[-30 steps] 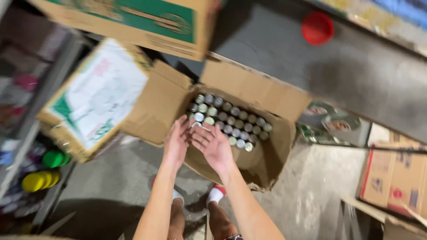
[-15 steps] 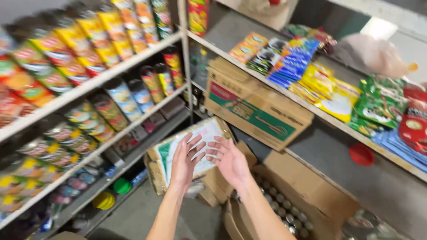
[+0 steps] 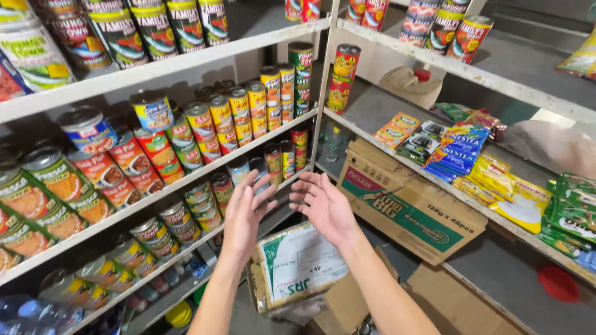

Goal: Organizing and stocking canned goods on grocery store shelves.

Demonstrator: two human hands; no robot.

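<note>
My left hand (image 3: 245, 214) and my right hand (image 3: 324, 208) are raised side by side in front of me, palms turned toward each other, fingers spread, holding nothing. They hover before a grey metal shelf rack (image 3: 186, 59) packed with stacked tins (image 3: 214, 118). Below my hands a parcel wrapped in white and green paper (image 3: 301, 263) rests on brown cardboard (image 3: 347, 304).
A second rack to the right carries a large printed carton (image 3: 413, 208), flat sachet packs (image 3: 456, 149), green packets (image 3: 571, 214) and a tan jug (image 3: 410, 84). A red lid (image 3: 557, 282) lies on the lower shelf. Yellow lids (image 3: 178, 313) sit near the floor.
My view has lifted from an open box of tins on the floor up to the shelves. Both hands stayed empty and rose with it, spreading a little.
</note>
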